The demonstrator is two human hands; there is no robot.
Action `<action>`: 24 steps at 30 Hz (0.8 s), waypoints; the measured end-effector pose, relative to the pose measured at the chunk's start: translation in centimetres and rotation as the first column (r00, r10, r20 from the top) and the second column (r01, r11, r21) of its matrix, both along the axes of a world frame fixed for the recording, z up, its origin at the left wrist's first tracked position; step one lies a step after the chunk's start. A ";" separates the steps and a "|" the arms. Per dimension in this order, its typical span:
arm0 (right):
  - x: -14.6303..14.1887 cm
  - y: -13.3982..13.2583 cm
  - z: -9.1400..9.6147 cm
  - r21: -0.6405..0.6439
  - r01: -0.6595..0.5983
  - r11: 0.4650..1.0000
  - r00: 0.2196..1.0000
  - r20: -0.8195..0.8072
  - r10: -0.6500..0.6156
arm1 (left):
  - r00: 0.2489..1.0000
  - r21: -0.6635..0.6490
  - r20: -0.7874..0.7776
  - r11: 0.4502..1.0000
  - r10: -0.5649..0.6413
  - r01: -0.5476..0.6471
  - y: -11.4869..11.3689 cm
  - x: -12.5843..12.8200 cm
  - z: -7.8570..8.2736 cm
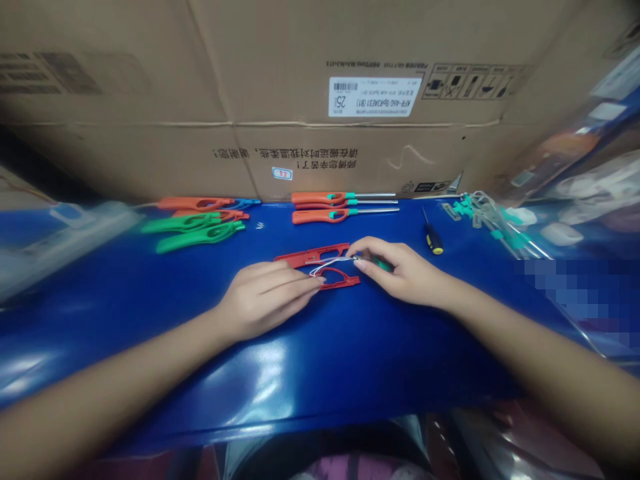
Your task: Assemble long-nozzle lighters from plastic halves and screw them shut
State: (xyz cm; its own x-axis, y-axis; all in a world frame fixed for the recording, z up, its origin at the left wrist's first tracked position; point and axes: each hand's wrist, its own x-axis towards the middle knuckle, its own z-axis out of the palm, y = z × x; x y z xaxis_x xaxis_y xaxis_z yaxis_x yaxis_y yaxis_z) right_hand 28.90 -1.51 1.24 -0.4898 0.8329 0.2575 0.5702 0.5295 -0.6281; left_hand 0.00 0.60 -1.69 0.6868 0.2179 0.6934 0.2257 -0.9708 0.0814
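A red plastic lighter shell [320, 256] lies open on the blue table top [310, 360], with a thin white wire [325, 268] looping over it. My left hand [265, 299] rests on the shell's near left part, fingers held together and pressing on the shell and wire. My right hand [405, 272] is closed in a pinch on a teal and metal part [383, 265] at the shell's right end, thumb and forefinger on the wire's end.
Three finished orange lighters [340, 207] lie at the back centre, green and orange handles [200, 223] at the back left. A black screwdriver with a yellow band [431, 235] and teal-tipped metal tubes [493, 223] lie right. A cardboard box [310, 93] walls the back.
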 end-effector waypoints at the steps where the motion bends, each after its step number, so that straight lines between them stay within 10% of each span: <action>1: -0.1 0.0 -0.1 -0.014 -0.007 1.000 0.999 -0.035 0.006 | 1.000 -0.016 0.009 1.000 -0.002 0.003 -0.1 0.0 0.1; 10: -0.6 -0.1 -0.6 -0.174 -0.117 0.978 0.943 -0.329 0.055 | 0.906 -0.426 0.232 0.875 0.353 -0.232 -1.3 1.2 1.8; 17: -0.1 -0.2 -0.3 -0.056 -0.109 0.993 0.984 -0.151 0.099 | 0.876 -0.748 0.158 0.635 0.456 -0.196 -0.6 1.5 1.1; 24: 0.5 -0.2 0.5 0.048 -0.209 0.977 0.978 0.022 0.208 | 0.970 -0.540 0.063 0.825 0.235 -0.165 0.4 0.7 0.5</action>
State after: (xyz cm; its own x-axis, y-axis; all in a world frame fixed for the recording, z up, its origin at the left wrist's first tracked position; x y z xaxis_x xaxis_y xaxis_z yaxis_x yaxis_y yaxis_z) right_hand 29.39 -1.73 1.78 -0.6560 0.6984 0.2862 0.4544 0.6683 -0.5891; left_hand 0.66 1.01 -1.15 0.5065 0.6970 0.5075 0.3643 -0.7065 0.6067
